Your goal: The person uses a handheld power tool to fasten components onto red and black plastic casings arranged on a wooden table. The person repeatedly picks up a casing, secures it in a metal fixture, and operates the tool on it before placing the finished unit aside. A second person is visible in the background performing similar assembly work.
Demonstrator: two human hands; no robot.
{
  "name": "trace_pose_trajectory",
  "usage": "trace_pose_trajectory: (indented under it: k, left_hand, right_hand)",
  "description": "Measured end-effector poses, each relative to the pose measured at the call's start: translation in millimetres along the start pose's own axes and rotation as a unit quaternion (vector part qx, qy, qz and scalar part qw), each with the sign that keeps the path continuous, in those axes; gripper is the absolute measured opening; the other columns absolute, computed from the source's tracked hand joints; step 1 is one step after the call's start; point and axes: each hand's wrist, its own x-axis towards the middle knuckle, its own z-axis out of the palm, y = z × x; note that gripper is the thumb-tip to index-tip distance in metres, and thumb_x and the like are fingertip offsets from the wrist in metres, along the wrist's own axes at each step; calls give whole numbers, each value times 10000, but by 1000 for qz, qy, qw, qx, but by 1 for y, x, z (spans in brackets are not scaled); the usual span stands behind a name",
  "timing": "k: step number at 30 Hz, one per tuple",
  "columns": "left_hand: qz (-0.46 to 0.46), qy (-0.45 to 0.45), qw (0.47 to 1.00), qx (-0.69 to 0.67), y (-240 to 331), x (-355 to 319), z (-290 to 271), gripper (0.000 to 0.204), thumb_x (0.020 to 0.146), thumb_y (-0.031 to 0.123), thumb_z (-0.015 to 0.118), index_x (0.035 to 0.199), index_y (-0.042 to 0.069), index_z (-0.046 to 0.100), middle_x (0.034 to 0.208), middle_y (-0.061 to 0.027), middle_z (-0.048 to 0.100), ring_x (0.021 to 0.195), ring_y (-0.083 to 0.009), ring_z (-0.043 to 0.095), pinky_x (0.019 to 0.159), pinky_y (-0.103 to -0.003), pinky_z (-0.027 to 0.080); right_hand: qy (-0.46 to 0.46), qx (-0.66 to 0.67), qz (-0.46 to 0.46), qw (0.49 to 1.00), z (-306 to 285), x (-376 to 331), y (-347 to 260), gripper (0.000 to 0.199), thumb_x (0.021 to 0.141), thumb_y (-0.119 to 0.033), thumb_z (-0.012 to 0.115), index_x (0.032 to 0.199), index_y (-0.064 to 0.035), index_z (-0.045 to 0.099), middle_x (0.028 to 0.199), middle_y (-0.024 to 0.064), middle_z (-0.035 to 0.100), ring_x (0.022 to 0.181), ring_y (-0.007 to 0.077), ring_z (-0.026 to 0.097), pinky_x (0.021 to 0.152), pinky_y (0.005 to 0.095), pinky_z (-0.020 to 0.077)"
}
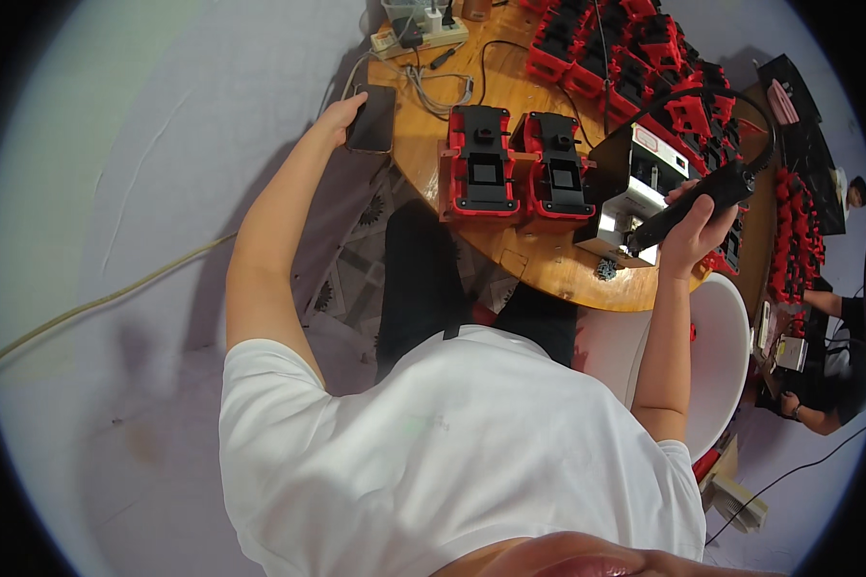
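The left hand (344,113) is stretched out to the left edge of the round wooden surface (548,264), its fingers curled around the lower end of a dark phone (372,118), a flat, smooth slab with rounded corners that lies at the rim, partly over the edge. The right hand (695,226) is closed around a black, stick-shaped tool (695,202) with a matt handle, held slanting over the surface's right side; a black cable loops up from the tool's top end and arcs over the parts behind it. The tool's lower tip points toward a boxy grey and white metal device (625,188) with a dark angled plate at its left, just beside the hand.

In the middle of the surface, between the two hands, two red and black plastic housings (520,163) stand side by side, blocky, each with a square dark window in the centre. Behind them, toward the far right, many more red and black housings of the same kind lie in a heap (645,58). At the far edge a pale power strip (419,37) carries plugs, with grey cords trailing from it toward the phone. The wood is glossy and warm brown. A white, smooth-shelled chair (722,356) stands under the right forearm. At the right rim another person (827,337) in dark clothes sits at work, well apart.
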Motion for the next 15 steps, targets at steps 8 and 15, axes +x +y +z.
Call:
trace_pose_trajectory:
  k: [8,15]
  left_hand:
    - [242,178,931,210,7,82,12,315,862,179,585,1015,-90,645,996,-232,668,918,-340,645,797,-426,475]
    - [381,157,849,332,3,29,51,360,849,219,571,1084,-49,629,1071,-252,640,1047,-395,601,885,-439,450]
  right_hand:
    - [-2,0,10,1000,1,2,-2,411,957,-370,571,1130,-25,428,861,96,578,697,155,592,628,279,505]
    - [23,-11,-3,1000,1,-2,2,308,953,-233,585,1101,-17,422,795,75,615,642,126,596,583,258,497]
